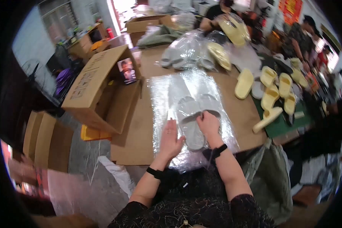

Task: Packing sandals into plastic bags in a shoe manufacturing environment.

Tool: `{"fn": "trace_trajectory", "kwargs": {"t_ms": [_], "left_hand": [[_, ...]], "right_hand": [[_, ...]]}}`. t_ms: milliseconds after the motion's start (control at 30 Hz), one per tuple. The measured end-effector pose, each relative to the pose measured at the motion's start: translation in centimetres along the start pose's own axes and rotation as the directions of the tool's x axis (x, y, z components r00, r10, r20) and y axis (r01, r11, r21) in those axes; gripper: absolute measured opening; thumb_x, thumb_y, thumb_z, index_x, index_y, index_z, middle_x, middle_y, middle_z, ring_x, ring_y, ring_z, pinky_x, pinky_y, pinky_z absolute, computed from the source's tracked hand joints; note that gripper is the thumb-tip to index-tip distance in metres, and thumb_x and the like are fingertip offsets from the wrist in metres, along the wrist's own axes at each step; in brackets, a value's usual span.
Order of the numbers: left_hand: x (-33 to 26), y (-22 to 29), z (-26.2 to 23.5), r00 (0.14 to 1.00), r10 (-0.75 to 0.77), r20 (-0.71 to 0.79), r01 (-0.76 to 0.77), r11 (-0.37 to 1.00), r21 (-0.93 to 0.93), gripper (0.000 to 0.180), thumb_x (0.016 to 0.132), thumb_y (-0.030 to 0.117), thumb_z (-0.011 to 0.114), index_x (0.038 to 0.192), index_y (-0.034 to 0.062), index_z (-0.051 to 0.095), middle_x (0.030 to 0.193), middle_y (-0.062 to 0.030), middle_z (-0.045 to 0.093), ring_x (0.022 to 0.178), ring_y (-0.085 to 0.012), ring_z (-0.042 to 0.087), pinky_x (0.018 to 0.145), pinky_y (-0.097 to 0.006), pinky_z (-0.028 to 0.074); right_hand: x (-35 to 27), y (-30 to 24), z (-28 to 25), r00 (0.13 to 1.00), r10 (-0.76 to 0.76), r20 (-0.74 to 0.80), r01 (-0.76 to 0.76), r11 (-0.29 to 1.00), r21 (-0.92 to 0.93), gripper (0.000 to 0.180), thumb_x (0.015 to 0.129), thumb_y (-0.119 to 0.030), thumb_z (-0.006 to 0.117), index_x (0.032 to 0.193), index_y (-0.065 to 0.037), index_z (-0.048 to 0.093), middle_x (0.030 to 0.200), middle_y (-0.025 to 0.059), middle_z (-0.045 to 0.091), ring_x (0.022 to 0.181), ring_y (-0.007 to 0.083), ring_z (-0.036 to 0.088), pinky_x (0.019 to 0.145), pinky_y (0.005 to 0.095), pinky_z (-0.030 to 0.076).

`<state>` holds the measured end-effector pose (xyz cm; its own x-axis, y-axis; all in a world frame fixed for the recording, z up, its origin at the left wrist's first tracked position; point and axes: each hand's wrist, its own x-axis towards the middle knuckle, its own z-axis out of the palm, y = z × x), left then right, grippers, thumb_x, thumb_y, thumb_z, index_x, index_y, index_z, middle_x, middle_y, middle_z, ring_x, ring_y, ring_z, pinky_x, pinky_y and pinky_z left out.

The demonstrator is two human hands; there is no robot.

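Note:
A pair of light grey slippers (194, 133) lies side by side on a stack of shiny clear plastic bags (161, 95), straps away from me. My right hand (209, 125) is closed over the right slipper, fingers bunched at the edge of its strap; its sole is mostly hidden under the hand. To the left of the pair, my left hand (171, 140) rests open on the plastic, fingers stretched out and thumb pointing toward the left slipper. Both wrists wear black bands.
An open cardboard box (98, 87) with a phone (127, 71) at its edge stands left. Several yellow slippers (270, 97) lie right on a green surface. Bagged grey slippers (186, 53) sit beyond. Across the table, a person holds a bagged yellow pair (234, 29). A sack (269, 178) hangs at front right.

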<state>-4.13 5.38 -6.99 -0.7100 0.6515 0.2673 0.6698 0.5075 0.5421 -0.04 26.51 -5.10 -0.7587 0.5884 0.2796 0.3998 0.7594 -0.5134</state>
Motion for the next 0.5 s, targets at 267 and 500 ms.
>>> {"fn": "trace_trajectory", "kwargs": {"t_ms": [267, 500], "left_hand": [[0.4, -0.9, 1.5, 1.000, -0.028, 0.008, 0.029, 1.000, -0.012, 0.072, 0.090, 0.014, 0.059, 0.151, -0.0090, 0.027, 0.158, -0.0276, 0.028, 0.147, -0.0423, 0.024, 0.122, -0.046, 0.017], [-0.3, -0.5, 0.0, 0.998, 0.057, 0.004, -0.057, 0.997, 0.051, 0.067, 0.095, 0.023, 0.051, 0.152, -0.0065, 0.028, 0.159, -0.0269, 0.027, 0.147, -0.0437, 0.023, 0.121, -0.048, 0.018]], "right_hand": [[-6.5, 5.4, -8.2, 0.979, 0.175, -0.102, -0.146, 0.958, 0.245, 0.023, 0.080, -0.025, 0.070, 0.079, -0.004, 0.060, 0.070, 0.0156, 0.063, 0.064, 0.0328, 0.063, 0.060, 0.0401, 0.050], [-20.0, 20.9, -17.9, 0.779, 0.617, 0.113, 0.263, -0.485, 0.834, 0.034, 0.096, -0.029, 0.058, 0.116, -0.002, 0.062, 0.105, 0.0099, 0.069, 0.099, 0.0227, 0.065, 0.088, 0.0324, 0.052]]}}
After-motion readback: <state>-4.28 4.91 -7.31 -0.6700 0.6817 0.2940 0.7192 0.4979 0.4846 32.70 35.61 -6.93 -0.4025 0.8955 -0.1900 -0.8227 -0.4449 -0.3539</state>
